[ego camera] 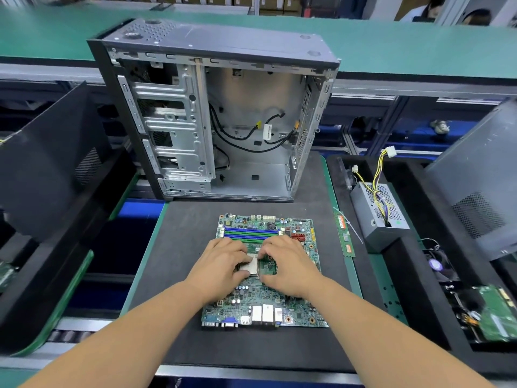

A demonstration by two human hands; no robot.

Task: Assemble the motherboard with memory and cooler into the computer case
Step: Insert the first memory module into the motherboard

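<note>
A green motherboard (pixel 265 301) lies flat on the black mat (pixel 179 247), its port block facing me and its blue and green memory slots (pixel 251 232) at the far side. My left hand (pixel 221 264) and my right hand (pixel 288 266) are over the board's middle, fingers curled round the edges of a silver CPU (pixel 249 266) at the socket. The open computer case (pixel 223 121) stands upright behind the board, its bare interior with black cables facing me. A loose memory stick (pixel 344 236) lies on the mat to the right.
A grey power supply (pixel 377 217) with yellow and black wires sits in a black tray on the right, near a small fan (pixel 436 264) and another board (pixel 498 315). Dark side panels lean at far left (pixel 47 169) and far right (pixel 481 175). A green conveyor runs behind.
</note>
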